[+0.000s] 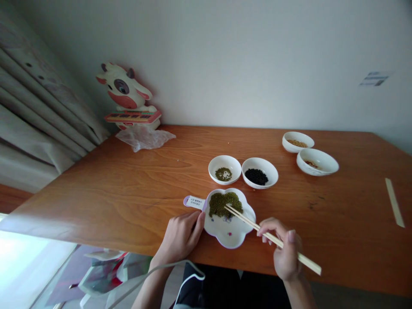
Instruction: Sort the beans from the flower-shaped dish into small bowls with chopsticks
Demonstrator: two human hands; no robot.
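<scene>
Two chopsticks (257, 226) pinched in right hand (285, 253), tips in green beans (224, 203), left hand (182, 236) fingers together against flower dish (230, 238), tabletop near edge.

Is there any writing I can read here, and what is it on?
None can be read.
Tag on the flower dish: dark print, too small.
Sticker on the wall: lines of print, blurred.
Cow toy: its red strip shows marks, no legible words.
</scene>
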